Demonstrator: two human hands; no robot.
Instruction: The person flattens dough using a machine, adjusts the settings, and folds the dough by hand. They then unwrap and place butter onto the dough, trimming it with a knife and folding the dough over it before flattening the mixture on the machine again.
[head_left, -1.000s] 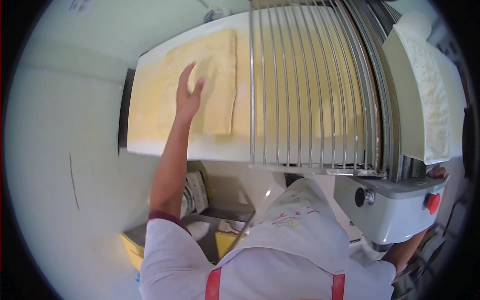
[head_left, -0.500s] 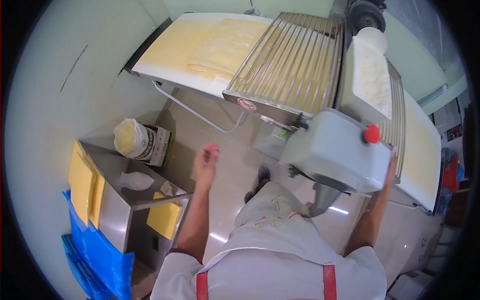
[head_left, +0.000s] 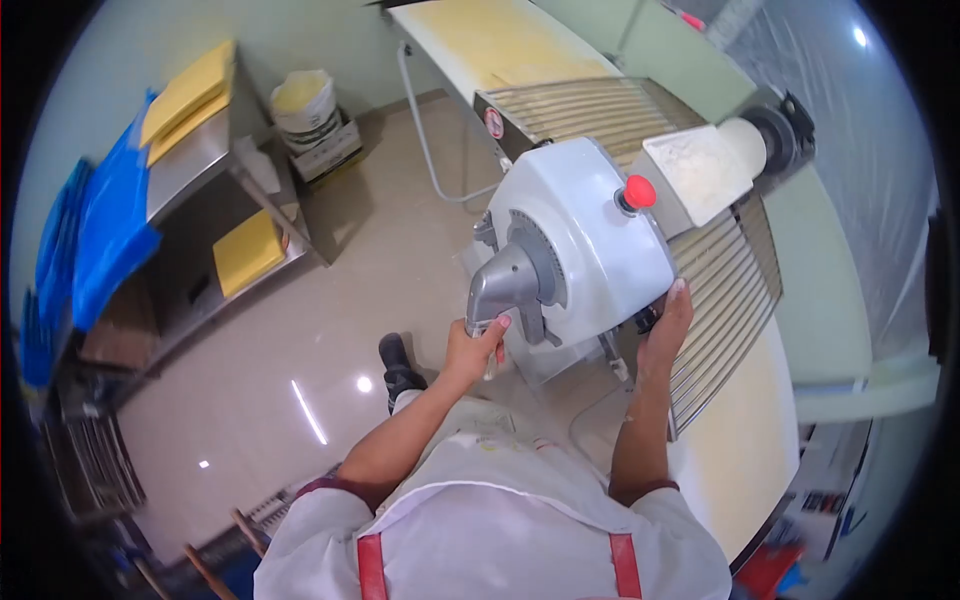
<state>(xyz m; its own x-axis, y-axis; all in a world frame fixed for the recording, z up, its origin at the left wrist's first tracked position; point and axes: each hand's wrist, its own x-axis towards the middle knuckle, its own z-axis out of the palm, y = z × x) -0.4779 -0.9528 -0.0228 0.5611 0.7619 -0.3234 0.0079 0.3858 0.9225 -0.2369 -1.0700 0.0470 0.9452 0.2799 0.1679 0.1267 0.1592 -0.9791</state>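
Observation:
A dough sheeter with a white housing (head_left: 600, 255) stands in front of me. My left hand (head_left: 477, 350) is closed around the lower end of its grey metal lever handle (head_left: 503, 282). At the housing's right side, my right hand (head_left: 667, 325) rests with its visible fingers stretched along the edge, beside a small black control (head_left: 648, 318); its other fingers are partly hidden. A red mushroom button (head_left: 640, 191) sits on top of the housing. Behind it is a white tray of flour (head_left: 692, 172), between the bar guards (head_left: 728, 300).
The sheeter's left belt (head_left: 490, 40) is yellowish at the top; its right belt (head_left: 745, 440) slopes toward the lower right. A steel shelf unit (head_left: 190, 180) at left carries yellow slabs (head_left: 190, 95). Blue plastic sheets (head_left: 110, 240) hang there. A white sack (head_left: 303, 108) stands near the wall.
My left hand has gone from free air to the lever handle and closed on it. My right hand stays at the housing's side. The view has turned, shifting the sheeter's place in it.

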